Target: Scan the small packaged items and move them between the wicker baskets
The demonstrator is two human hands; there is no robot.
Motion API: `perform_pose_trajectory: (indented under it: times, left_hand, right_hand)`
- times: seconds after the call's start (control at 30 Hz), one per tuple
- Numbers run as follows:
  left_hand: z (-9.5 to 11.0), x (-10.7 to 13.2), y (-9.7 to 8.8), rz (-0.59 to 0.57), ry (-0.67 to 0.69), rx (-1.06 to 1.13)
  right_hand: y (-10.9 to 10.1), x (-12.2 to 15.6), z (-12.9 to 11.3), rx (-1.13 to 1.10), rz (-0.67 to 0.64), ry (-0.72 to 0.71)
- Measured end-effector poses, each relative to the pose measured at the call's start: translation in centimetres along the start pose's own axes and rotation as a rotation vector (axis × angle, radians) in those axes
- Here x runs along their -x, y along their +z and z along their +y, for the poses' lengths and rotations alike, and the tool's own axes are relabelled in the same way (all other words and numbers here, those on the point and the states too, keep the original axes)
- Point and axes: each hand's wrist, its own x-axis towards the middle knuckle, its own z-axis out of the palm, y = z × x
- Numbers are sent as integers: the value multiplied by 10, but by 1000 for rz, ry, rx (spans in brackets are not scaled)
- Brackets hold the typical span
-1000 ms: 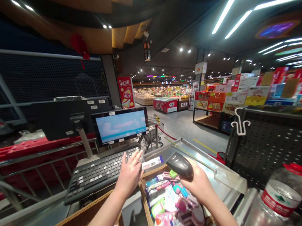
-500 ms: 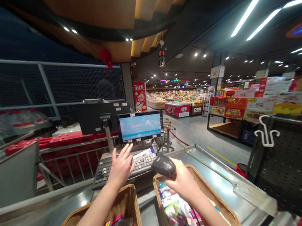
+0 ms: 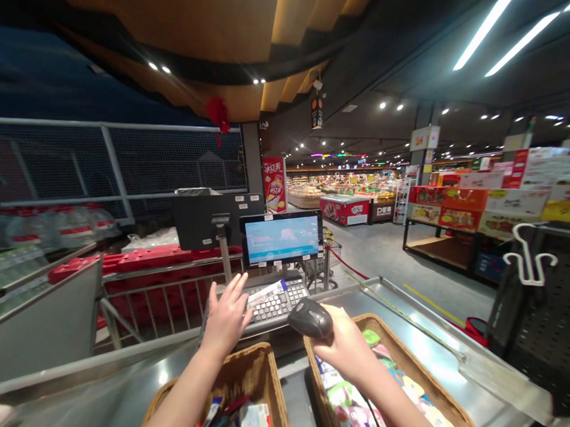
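My right hand (image 3: 346, 336) is closed round a black handheld barcode scanner (image 3: 310, 318), whose cable runs down beneath my forearm. My left hand (image 3: 226, 315) is over the left part of the keyboard (image 3: 271, 310), its fingers spread and holding nothing. Whether its fingertips touch the keys I cannot tell. A slim white packet with a blue end (image 3: 267, 292) lies across the keys. Behind the keyboard stands a lit monitor (image 3: 282, 238). Below my hands, a wicker basket (image 3: 271, 376) on the left and another wicker basket (image 3: 429, 371) on the right hold small packaged goods.
The baskets rest on a metal checkout counter (image 3: 389, 297). At the right edge stands a dark perforated rack (image 3: 564, 314) with a white hook (image 3: 531, 259). A metal railing (image 3: 168, 303) runs along the left, and a shopping cart (image 3: 333, 253) is behind the monitor.
My view has turned left, so the counter and monitor sit farther right in the picture. Relative to the keyboard, my left hand is farther left. The scanner stays in my right hand.
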Motion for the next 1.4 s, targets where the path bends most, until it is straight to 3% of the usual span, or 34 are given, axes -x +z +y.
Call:
perform_pose_trajectory:
  times: [0.4,0.6,0.87,1.2,1.4]
  left_hand:
    - [-16,20,-3,-10,2,14]
    - [-22,42,-5,-56,-15,31]
    - [-30,92,-6,-158,-38,64]
    - [-35,175,3,-421,-53,186]
    - [-39,209,17,-614,-140,222]
  right_hand:
    - [18,5,-9,-1,-23,14]
    - [29,11,-16,16,-68,-9]
    - [50,25,-24,-6,-162,-18]
    - [84,41,-31,-69,-270,1]
    - [104,46,-33,-55,-309,49]
